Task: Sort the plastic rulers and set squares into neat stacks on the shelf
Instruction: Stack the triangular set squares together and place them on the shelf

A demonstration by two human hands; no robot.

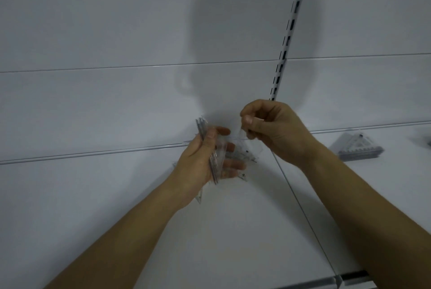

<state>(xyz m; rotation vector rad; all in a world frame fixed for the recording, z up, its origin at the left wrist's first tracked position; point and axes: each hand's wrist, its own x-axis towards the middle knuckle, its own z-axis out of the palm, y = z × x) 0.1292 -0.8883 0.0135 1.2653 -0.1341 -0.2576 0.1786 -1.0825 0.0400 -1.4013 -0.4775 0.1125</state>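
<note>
the left hand (198,162) gripped a bundle of clear plastic rulers (213,162) edge-on, thumb on the near side and fingers curled round the far side, the bundle tilted and held above the white shelf (116,195). the right hand (268,130) was raised just beside it, thumb and fingertips pinching the top corner of a clear set square (242,152), which hung down between the two hands and reached the left fingers. whether it touched the bundle could not be told, since the plastic was see-through and blurred. a stack of set squares (359,147) lay flat on the shelf, well apart to the right, near the back panel (116,31). a slotted upright rail (289,31) ran up that panel behind the right hand.
</note>
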